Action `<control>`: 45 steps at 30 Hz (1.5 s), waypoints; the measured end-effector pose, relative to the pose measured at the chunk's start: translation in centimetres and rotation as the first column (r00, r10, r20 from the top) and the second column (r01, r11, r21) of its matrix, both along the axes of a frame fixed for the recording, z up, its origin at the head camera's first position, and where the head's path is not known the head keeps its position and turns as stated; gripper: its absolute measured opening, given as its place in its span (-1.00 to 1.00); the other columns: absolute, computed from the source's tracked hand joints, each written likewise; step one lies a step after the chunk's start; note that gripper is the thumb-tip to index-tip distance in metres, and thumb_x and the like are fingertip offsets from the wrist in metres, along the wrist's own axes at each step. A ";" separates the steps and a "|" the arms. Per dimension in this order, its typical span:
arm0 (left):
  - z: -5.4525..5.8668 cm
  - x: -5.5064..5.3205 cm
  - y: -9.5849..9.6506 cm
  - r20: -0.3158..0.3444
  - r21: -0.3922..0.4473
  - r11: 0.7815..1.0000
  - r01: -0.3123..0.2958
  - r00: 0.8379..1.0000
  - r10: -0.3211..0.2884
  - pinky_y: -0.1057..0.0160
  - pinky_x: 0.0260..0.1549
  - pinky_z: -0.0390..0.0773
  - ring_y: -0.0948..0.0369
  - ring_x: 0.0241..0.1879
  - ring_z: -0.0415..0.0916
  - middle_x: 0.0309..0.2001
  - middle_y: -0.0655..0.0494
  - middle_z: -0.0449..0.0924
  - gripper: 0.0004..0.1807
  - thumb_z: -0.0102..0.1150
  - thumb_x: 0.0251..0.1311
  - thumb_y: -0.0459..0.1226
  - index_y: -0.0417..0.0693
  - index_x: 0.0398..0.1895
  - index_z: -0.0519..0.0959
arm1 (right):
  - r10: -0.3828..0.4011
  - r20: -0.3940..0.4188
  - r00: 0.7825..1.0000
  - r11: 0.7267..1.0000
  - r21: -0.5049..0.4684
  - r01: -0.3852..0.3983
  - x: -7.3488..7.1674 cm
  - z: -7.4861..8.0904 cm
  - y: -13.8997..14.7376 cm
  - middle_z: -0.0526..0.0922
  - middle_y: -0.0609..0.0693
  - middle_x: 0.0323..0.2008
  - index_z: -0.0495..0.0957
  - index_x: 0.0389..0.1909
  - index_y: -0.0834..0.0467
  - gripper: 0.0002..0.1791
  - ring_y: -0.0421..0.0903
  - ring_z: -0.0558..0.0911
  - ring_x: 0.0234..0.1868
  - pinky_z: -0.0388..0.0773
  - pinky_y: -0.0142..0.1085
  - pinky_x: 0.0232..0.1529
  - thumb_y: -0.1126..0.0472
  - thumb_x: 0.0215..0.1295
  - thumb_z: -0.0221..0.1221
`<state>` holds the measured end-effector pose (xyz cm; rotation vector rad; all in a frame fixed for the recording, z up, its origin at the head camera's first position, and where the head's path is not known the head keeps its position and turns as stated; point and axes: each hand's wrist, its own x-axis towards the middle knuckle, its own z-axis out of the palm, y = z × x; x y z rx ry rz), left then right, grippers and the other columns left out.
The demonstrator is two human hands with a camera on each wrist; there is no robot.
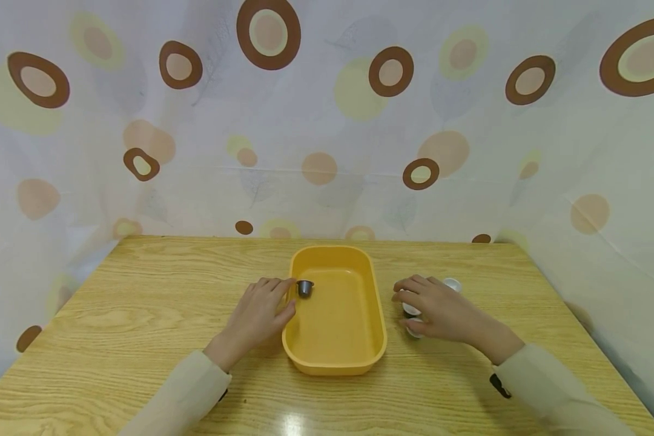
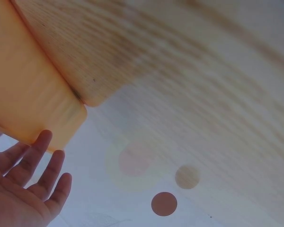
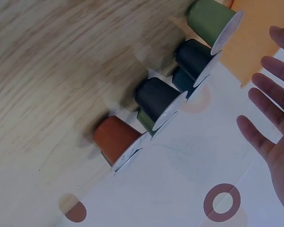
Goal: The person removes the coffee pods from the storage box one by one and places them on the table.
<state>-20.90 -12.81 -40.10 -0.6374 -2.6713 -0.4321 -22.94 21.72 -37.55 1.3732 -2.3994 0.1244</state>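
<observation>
My left hand [image 1: 261, 309] is at the left rim of a yellow plastic tray [image 1: 335, 369], fingers extended and spread. In the left wrist view its fingertips [image 2: 46, 135] meet the tray's edge. A dark grey coffee capsule [image 1: 304, 289] is inside the tray by its left wall, close to these fingertips; whether they touch it I cannot tell. My right hand [image 1: 438, 309] hovers over coffee capsules right of the tray, fingers loosely bent. The right wrist view shows a green capsule [image 3: 210, 23], a black capsule [image 3: 156, 99] and an orange capsule [image 3: 116, 139], apart from the fingers.
More capsules are partly hidden behind these, including a dark teal one [image 3: 182, 79]. A white-lidded capsule [image 1: 452, 284] shows beyond my right hand. The wooden table [image 1: 196, 272] meets a patterned curtain [image 1: 327, 121] at the back and sides.
</observation>
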 end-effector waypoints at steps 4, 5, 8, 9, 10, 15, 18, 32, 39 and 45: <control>0.0 0.0 0.0 -0.003 0.001 1.000 0.001 1.000 -0.001 0.06 -0.05 0.45 0.08 -0.04 0.47 -0.09 0.08 0.60 -0.59 0.05 0.18 -0.14 -0.04 0.10 0.47 | 0.019 -0.006 1.000 1.000 -0.021 -0.019 -0.4 0.1 -0.5 0.55 0.00 -0.13 0.54 -0.19 0.13 -0.66 -0.08 0.51 -0.11 0.52 -0.18 -0.24 0.14 -0.03 0.32; 0.0 0.0 0.0 -0.001 0.001 1.000 -0.001 1.000 0.001 0.06 -0.05 0.45 0.08 -0.04 0.47 -0.10 0.08 0.60 -0.59 0.05 0.18 -0.14 -0.04 0.10 0.47 | 0.021 -0.003 1.000 0.999 -0.026 -0.021 -0.5 0.2 -0.6 0.56 0.00 -0.13 0.54 -0.20 0.12 -0.67 -0.08 0.51 -0.11 0.52 -0.18 -0.24 0.14 -0.01 0.31; 0.0 0.0 0.1 0.005 -0.004 1.000 -0.007 1.000 0.007 0.06 -0.05 0.45 0.07 -0.04 0.47 -0.10 0.08 0.60 -0.59 0.05 0.18 -0.14 -0.04 0.10 0.47 | 0.011 0.009 1.000 1.000 -0.027 -0.011 -0.7 0.4 -1.0 0.56 0.00 -0.13 0.55 -0.19 0.12 -0.70 -0.09 0.52 -0.11 0.51 -0.18 -0.21 0.14 0.02 0.29; 0.0 0.0 0.1 0.008 -0.004 1.000 -0.008 1.000 0.008 0.05 -0.04 0.44 0.07 -0.03 0.47 -0.10 0.07 0.60 -0.59 0.06 0.18 -0.14 -0.04 0.10 0.47 | 0.005 0.015 1.000 1.000 -0.025 -0.005 -0.8 0.5 -1.2 0.56 0.00 -0.13 0.55 -0.19 0.12 -0.70 -0.09 0.51 -0.11 0.51 -0.17 -0.21 0.15 0.02 0.29; 0.0 0.0 0.1 0.011 -0.006 1.000 -0.011 1.000 0.011 0.05 -0.04 0.44 0.07 -0.03 0.47 -0.09 0.07 0.59 -0.58 0.05 0.18 -0.14 -0.04 0.10 0.47 | 0.001 0.020 1.000 1.000 -0.022 0.000 -0.9 0.5 -1.4 0.56 0.00 -0.12 0.55 -0.19 0.12 -0.69 -0.09 0.51 -0.10 0.51 -0.17 -0.20 0.16 0.01 0.29; 0.0 0.1 0.1 0.014 -0.010 1.000 -0.013 1.000 0.013 0.05 -0.03 0.44 0.07 -0.02 0.47 -0.09 0.07 0.59 -0.58 0.04 0.18 -0.13 -0.04 0.10 0.47 | -0.003 0.031 1.000 0.999 -0.033 0.004 -1.3 0.9 -2.3 0.57 0.00 -0.12 0.55 -0.17 0.13 -0.71 -0.11 0.51 -0.14 0.49 -0.18 -0.20 0.15 0.06 0.26; 0.0 0.1 0.1 0.015 -0.011 1.000 -0.012 1.000 0.012 0.05 -0.03 0.44 0.07 -0.02 0.47 -0.09 0.07 0.59 -0.58 0.04 0.18 -0.13 -0.04 0.10 0.47 | 0.010 0.016 1.000 0.999 -0.048 -0.009 -1.5 1.1 -3.0 0.58 -0.01 -0.13 0.56 -0.17 0.13 -0.71 -0.10 0.52 -0.15 0.50 -0.18 -0.20 0.13 0.07 0.25; 0.0 0.1 0.1 0.011 -0.009 1.000 -0.008 1.000 0.008 0.06 -0.05 0.44 0.08 -0.02 0.47 -0.09 0.09 0.59 -0.58 -0.01 0.21 -0.12 -0.04 0.11 0.46 | 0.004 0.081 0.997 1.000 0.016 -0.005 -2.5 1.2 -6.0 0.56 0.02 -0.05 0.52 -0.07 0.12 -0.66 -0.03 0.52 -0.01 0.47 -0.09 -0.02 0.12 0.13 0.20; 0.0 0.0 0.1 0.002 -0.015 1.000 -0.005 1.000 0.005 0.06 -0.05 0.44 0.08 -0.03 0.47 -0.10 0.09 0.59 -0.58 -0.02 0.21 -0.11 -0.04 0.10 0.45 | -0.011 0.128 0.992 0.999 0.045 0.006 -3.0 0.7 -7.3 0.54 -0.01 -0.03 0.50 -0.02 0.10 -0.65 -0.05 0.51 0.01 0.45 -0.07 0.01 0.09 0.17 0.16; 0.0 0.0 0.1 -0.002 -0.014 1.000 -0.006 1.000 0.006 0.06 -0.05 0.44 0.08 -0.03 0.47 -0.10 0.09 0.60 -0.58 0.01 0.20 -0.12 -0.04 0.10 0.45 | 0.006 0.113 0.994 0.998 0.062 -0.013 -3.8 0.2 -8.4 0.54 -0.03 -0.05 0.50 -0.02 0.10 -0.64 -0.08 0.51 -0.01 0.45 -0.09 0.02 0.09 0.16 0.18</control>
